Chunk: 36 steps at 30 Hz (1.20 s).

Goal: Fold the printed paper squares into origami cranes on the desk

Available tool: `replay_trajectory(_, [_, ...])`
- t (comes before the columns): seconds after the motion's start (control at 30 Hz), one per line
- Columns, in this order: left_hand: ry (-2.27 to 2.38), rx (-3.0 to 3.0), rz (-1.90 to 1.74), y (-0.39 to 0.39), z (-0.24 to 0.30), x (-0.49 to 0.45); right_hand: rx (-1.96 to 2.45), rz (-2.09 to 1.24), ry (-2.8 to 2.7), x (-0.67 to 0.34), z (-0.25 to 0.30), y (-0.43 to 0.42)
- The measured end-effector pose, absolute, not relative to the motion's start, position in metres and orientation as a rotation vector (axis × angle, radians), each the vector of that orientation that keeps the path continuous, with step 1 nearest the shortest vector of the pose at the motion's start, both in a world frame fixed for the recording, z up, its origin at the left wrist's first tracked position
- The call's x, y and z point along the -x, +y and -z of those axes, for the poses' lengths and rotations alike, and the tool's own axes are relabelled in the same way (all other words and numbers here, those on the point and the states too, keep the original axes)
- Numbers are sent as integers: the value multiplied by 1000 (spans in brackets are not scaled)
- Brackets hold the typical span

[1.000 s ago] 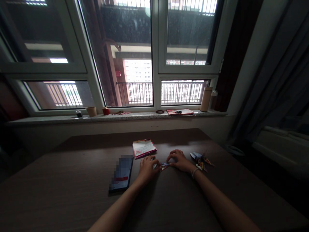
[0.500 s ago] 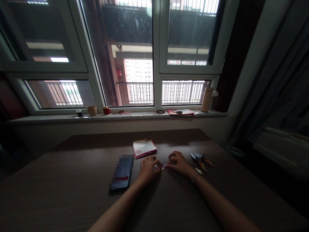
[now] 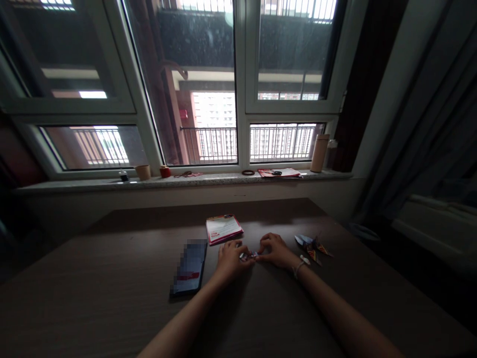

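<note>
A small piece of coloured folded paper [image 3: 249,256] lies on the dark wooden table [image 3: 112,298] between my two hands. My left hand [image 3: 230,259] pinches its left side with curled fingers. My right hand [image 3: 275,250] presses and pinches its right side; a bracelet sits on that wrist. Both hands rest on the tabletop, fingertips nearly touching over the paper, so most of it is hidden.
A phone [image 3: 189,267] lies left of my left hand. A pink-edged paper pack [image 3: 224,228] sits behind my hands. Folded coloured paper figures [image 3: 313,246] lie to the right. The windowsill [image 3: 186,180] holds cups, a flask [image 3: 319,152] and papers.
My hands have drawn closer together over the small paper, the right hand sliding left. The paper shows less between them than before.
</note>
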<state>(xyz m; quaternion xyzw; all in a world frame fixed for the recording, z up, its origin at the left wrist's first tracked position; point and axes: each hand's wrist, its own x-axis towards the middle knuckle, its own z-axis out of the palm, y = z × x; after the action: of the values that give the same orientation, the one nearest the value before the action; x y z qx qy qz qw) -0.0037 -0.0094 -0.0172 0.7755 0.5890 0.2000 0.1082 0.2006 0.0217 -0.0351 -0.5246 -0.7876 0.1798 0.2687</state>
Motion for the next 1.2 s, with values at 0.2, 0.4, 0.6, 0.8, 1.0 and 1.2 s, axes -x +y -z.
replay_trajectory(0.2, [1733, -2298, -577, -8, 20, 5, 1404, -562, -2184, -208, 31, 24])
replay_trajectory(0.4, [1736, -2278, -560, -10, 16, 5, 1397, -664, -2228, -213, 28, 28])
replay_trajectory(0.6, [1715, -2265, -589, -9, 21, 7, 1369, -676, -2229, -216, 32, 31])
replay_trajectory(0.8, [1671, -2302, -613, -9, 26, 12, 1341, -669, -2215, -217, 39, 31])
replay_trajectory(1.0, [1672, -2304, -664, -10, 27, 12, 1247, -598, -2201, -217, 35, 18])
replay_trajectory(1.2, [1745, -2275, -792, -4, 38, 11, 1119, -589, -2219, -215, 28, 10])
